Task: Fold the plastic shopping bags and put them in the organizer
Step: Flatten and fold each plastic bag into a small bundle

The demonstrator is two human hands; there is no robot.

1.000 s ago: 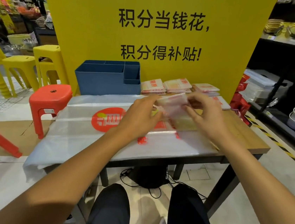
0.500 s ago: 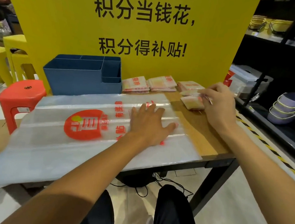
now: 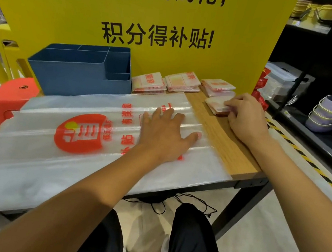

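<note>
The left hand (image 3: 165,135) lies flat with its fingers spread on a big unfolded bag (image 3: 89,137) that covers most of the surface (image 3: 230,152). The right hand (image 3: 244,116), at the middle right of the frame, curls its fingers onto a small folded bag (image 3: 215,105). Three more stacks of folded bags (image 3: 183,82) sit along the back, just beside the blue organizer (image 3: 80,70) at the upper left. From this view no bags show inside the organizer. So some folding looks done, but the big bag is not folded yet, and the folded ones have yet to go in.
</note>
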